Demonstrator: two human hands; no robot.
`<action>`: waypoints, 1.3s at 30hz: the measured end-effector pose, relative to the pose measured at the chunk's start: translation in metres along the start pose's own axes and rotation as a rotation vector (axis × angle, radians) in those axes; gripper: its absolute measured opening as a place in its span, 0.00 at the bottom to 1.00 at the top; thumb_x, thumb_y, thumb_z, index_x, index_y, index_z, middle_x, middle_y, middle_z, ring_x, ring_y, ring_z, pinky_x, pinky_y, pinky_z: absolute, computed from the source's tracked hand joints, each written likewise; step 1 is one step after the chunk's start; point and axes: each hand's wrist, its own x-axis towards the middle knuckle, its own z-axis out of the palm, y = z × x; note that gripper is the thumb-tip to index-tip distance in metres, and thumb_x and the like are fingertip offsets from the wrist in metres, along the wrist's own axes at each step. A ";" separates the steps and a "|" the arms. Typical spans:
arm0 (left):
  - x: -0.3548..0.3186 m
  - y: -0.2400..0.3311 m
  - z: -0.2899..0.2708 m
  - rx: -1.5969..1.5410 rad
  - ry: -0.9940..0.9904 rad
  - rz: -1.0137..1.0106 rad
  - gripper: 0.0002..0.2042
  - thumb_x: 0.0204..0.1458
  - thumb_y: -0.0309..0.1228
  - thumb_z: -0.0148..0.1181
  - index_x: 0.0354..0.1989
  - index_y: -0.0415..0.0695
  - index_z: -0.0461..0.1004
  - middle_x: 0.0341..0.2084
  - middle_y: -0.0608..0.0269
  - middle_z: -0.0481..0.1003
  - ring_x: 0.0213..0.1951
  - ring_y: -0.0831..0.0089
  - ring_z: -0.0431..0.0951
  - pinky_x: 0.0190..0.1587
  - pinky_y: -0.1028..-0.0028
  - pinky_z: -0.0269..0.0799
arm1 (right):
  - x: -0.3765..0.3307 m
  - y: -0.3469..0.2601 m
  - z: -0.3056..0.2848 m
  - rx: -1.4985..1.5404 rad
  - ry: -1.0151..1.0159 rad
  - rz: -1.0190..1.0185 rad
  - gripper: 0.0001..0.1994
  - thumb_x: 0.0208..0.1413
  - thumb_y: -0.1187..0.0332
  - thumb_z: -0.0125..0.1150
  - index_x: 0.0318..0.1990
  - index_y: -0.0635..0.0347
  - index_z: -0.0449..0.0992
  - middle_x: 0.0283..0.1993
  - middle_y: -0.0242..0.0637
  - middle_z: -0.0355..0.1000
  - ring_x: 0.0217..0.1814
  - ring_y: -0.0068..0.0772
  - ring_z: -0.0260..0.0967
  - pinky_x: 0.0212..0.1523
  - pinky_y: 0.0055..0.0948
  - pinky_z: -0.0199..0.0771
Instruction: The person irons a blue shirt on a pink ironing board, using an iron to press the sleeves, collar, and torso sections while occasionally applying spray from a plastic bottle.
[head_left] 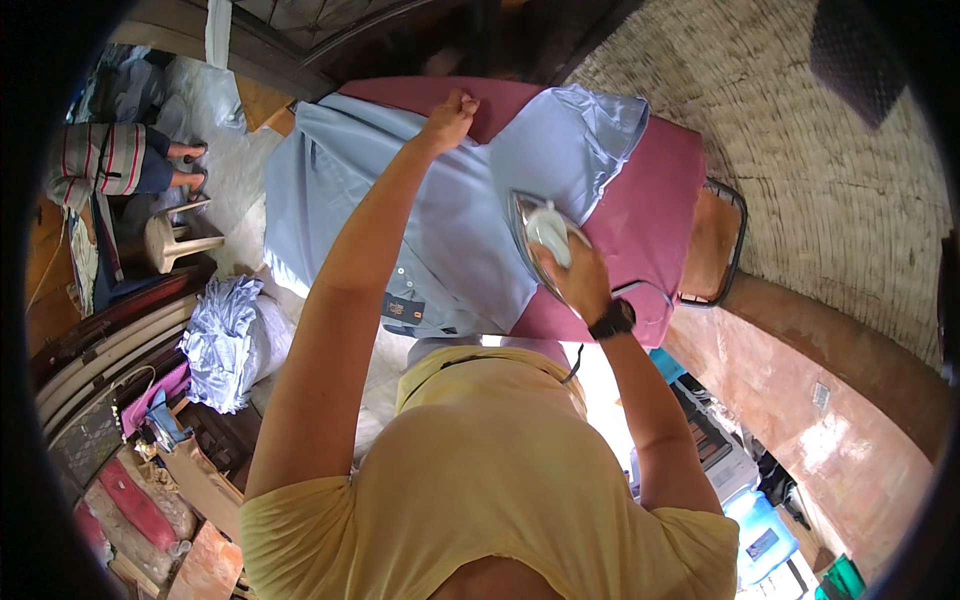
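Note:
A light blue short-sleeved shirt (455,215) with buttons and a dark tag lies spread over a dusky-red padded ironing board (655,225). My right hand (580,275), wearing a dark wristband, is wrapped round the pale handle of a clothes iron (524,212). The iron's metal soleplate rests over the shirt beside its sleeve, tip pointing away from me. At the far edge of the shirt my left hand (450,122) is closed, with its fingers curled above the red cover. Whatever lies in those fingers, if anything, is hidden.
A dark cord (575,365) hangs by the board's near edge. On the left are a bundle of blue garments (222,345), a beige plastic stool (170,240) and another person's legs (185,165). A woven mat wall (800,200) rises to the right, above a blue water container (760,540).

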 end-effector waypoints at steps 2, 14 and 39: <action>0.003 0.012 -0.005 -0.038 -0.034 -0.034 0.16 0.60 0.30 0.46 0.56 0.46 0.70 0.50 0.46 0.67 0.49 0.47 0.75 0.48 0.59 0.77 | -0.016 0.001 -0.007 -0.091 -0.077 0.106 0.27 0.57 0.49 0.61 0.44 0.70 0.75 0.40 0.59 0.76 0.42 0.61 0.75 0.45 0.49 0.75; 0.003 0.007 -0.009 -0.012 -0.071 -0.087 0.17 0.61 0.32 0.45 0.57 0.45 0.69 0.54 0.49 0.66 0.51 0.49 0.75 0.51 0.59 0.75 | 0.093 -0.033 0.025 -0.087 0.046 0.119 0.33 0.56 0.40 0.58 0.37 0.71 0.75 0.31 0.64 0.75 0.37 0.67 0.75 0.37 0.51 0.76; 0.013 0.013 -0.001 -0.227 -0.064 -0.336 0.13 0.59 0.26 0.49 0.52 0.41 0.70 0.53 0.51 0.67 0.44 0.58 0.78 0.49 0.62 0.75 | 0.099 -0.008 0.009 -0.105 0.311 0.361 0.34 0.58 0.39 0.53 0.41 0.71 0.77 0.35 0.63 0.76 0.42 0.65 0.75 0.45 0.52 0.75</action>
